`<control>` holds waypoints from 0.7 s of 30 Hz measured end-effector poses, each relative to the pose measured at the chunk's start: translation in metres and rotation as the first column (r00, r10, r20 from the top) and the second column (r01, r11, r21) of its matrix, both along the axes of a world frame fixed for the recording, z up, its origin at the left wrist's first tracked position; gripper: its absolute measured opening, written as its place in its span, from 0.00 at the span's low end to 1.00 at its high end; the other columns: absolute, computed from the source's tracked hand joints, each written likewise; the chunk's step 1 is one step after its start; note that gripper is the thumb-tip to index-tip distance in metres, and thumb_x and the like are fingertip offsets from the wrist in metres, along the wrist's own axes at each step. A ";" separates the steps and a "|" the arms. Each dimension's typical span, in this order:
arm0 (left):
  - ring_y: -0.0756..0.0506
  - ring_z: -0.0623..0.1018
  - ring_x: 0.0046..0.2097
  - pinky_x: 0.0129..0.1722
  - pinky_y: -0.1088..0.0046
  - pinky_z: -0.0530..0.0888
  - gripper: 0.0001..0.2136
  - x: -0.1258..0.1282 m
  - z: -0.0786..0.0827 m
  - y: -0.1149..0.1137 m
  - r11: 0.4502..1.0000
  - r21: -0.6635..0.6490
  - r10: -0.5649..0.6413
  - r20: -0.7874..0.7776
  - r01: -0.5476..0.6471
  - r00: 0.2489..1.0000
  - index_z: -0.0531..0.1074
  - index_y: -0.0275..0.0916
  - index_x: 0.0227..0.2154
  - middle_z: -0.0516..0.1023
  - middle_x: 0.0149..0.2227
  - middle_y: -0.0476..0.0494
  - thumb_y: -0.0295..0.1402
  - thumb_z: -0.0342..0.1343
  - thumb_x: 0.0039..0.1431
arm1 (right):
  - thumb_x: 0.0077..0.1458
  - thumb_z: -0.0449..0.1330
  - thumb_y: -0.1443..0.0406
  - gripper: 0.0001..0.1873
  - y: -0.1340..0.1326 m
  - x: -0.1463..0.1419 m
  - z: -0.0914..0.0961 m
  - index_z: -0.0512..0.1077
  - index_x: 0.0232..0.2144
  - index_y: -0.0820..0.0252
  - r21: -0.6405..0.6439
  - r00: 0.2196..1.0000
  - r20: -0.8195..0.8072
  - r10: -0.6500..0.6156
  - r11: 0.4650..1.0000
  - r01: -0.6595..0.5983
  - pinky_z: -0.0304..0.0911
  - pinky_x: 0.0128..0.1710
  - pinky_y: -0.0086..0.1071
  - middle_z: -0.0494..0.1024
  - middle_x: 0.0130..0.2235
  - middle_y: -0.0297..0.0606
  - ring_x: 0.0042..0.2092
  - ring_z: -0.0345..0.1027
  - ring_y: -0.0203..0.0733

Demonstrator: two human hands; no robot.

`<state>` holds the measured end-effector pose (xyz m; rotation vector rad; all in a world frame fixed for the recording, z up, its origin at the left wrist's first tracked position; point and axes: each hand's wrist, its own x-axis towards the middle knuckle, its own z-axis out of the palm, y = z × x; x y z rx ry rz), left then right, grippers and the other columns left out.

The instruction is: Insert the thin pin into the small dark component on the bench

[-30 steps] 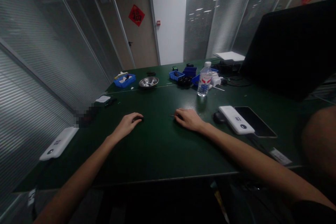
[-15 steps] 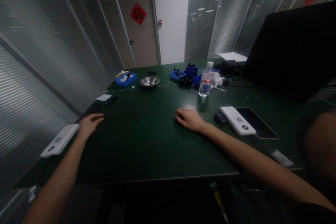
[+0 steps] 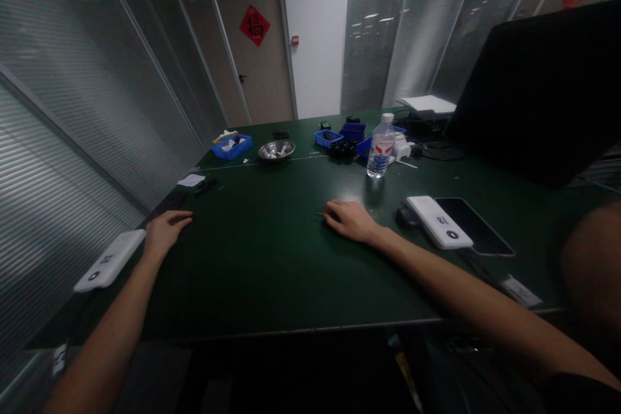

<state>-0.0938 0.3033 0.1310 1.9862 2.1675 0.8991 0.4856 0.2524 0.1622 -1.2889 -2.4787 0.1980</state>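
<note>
My left hand (image 3: 167,231) rests at the left side of the dark green table (image 3: 252,259). Its fingers are stretched out with nothing visible in them, and a white power bank (image 3: 112,260) lies beside the wrist. Near the middle of the table, my right hand (image 3: 350,218) lies with its fingers closed in a pinch. A thin, pin-like piece (image 3: 319,213) sticks out to the left from its fingertips; its kind is too small to make out. Behind the right hand stands a clear water bottle (image 3: 381,147) with a white cap.
Another white power bank (image 3: 439,222) lies against a dark phone (image 3: 475,226) at right. Farther back are a metal bowl (image 3: 264,154), a blue basket (image 3: 233,147) and several blue bins (image 3: 353,130). A large black monitor (image 3: 538,97) stands right; part of a person (image 3: 592,265) shows at the edge.
</note>
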 end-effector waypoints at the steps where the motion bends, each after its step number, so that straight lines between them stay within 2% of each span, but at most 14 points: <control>1: 0.37 0.79 0.51 0.57 0.57 0.72 0.16 -0.001 -0.001 0.001 1.000 0.002 0.004 -0.003 -0.004 1.000 0.81 0.45 0.46 0.80 0.53 0.45 0.43 0.61 0.56 | 0.69 0.54 0.60 0.10 0.000 0.000 0.000 0.72 0.44 0.57 0.003 1.000 0.003 -0.002 1.000 0.002 0.56 0.36 0.32 0.78 0.43 0.40 0.37 0.70 0.41; 9: 0.38 0.80 0.50 0.58 0.61 0.72 0.13 -0.005 -0.009 0.004 0.988 0.148 -0.047 -0.030 0.051 0.998 0.82 0.44 0.41 0.83 0.49 0.44 0.42 0.60 0.57 | 0.69 0.53 0.59 0.11 -0.001 -0.001 0.001 0.72 0.45 0.57 -0.005 0.999 0.051 -0.017 1.000 0.017 0.57 0.38 0.31 0.78 0.44 0.40 0.39 0.71 0.41; 15: 0.38 0.80 0.52 0.58 0.61 0.72 0.12 -0.010 -0.012 0.007 0.988 0.142 -0.053 -0.092 0.066 0.994 0.81 0.44 0.43 0.82 0.50 0.43 0.40 0.59 0.59 | 0.69 0.53 0.59 0.11 -0.001 -0.001 0.003 0.72 0.46 0.57 -0.018 0.998 0.054 -0.018 1.000 0.019 0.58 0.39 0.31 0.78 0.45 0.40 0.40 0.72 0.41; 21: 0.38 0.79 0.53 0.61 0.60 0.70 0.13 -0.007 -0.008 0.005 0.990 0.119 -0.057 -0.125 0.072 0.990 0.81 0.43 0.43 0.82 0.51 0.42 0.39 0.57 0.60 | 0.70 0.53 0.59 0.11 -0.002 -0.001 0.003 0.72 0.46 0.57 -0.037 0.999 0.043 -0.009 0.999 0.010 0.59 0.39 0.31 0.78 0.45 0.40 0.40 0.72 0.40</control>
